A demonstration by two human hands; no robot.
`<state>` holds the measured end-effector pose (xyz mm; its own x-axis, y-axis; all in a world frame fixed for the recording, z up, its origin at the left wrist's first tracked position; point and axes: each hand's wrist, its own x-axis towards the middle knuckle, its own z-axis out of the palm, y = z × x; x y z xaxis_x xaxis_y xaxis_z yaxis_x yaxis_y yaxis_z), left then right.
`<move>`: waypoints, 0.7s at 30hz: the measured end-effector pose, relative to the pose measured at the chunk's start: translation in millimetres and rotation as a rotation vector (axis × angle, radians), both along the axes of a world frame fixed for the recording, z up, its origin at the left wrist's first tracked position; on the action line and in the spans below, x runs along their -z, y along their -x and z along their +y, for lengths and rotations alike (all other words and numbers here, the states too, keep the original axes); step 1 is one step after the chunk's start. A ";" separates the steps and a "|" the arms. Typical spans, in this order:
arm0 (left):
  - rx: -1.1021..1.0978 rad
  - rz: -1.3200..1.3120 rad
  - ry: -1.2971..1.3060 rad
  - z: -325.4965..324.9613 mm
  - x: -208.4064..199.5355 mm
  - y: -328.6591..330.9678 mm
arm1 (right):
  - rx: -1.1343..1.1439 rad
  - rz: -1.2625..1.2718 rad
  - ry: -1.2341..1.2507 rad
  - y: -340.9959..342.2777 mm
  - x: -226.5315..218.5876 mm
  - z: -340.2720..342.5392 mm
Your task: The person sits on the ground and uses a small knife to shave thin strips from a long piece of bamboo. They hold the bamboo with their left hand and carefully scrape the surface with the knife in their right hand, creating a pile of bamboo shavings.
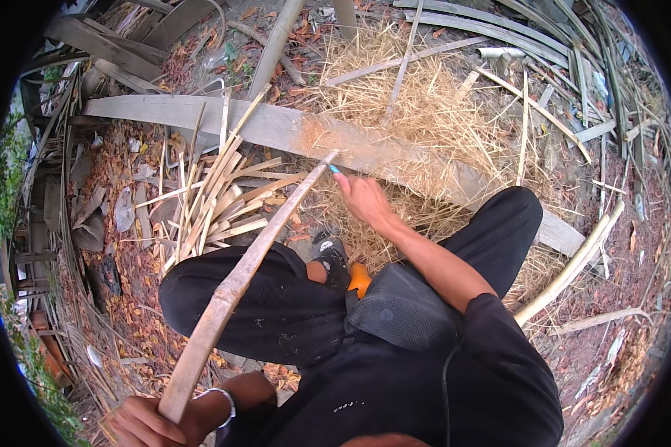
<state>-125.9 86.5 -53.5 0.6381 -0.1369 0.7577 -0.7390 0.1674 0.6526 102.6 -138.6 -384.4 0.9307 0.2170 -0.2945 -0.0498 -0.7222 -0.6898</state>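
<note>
My left hand [147,423], at the lower left, is closed round the thick end of a long split bamboo strip [227,294]. The strip slants up and away over my left leg, with a node partway along. Its narrow far tip ends above a worn wooden plank [268,127]. Close to that tip is my right hand [365,200], index finger stretched out, the other fingers partly hidden beneath. Something small and blue [334,169] shows at the index fingertip; whether it is a wrap or a held item is unclear. Whether the finger touches the strip cannot be made out.
Several pale split strips [220,212] lie heaped left of the plank. Straw-like shavings [425,112] cover the ground beyond it. A bamboo length [574,264] lies at right. Something orange [358,279] sits by my foot; a black mesh pouch [406,309] rests at my lap.
</note>
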 end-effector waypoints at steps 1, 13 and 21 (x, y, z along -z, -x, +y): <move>0.014 0.075 -0.118 19.4 -8.4 6.8 | 0.029 -0.027 -0.002 1.2 -0.8 3.9; -0.042 -0.099 0.385 -23.5 14.4 -2.7 | -0.047 -0.148 -0.206 30.0 -50.5 0.4; -0.441 -0.191 0.449 -24.5 1.5 -9.1 | -0.408 -0.057 -0.477 79.0 -167.4 9.4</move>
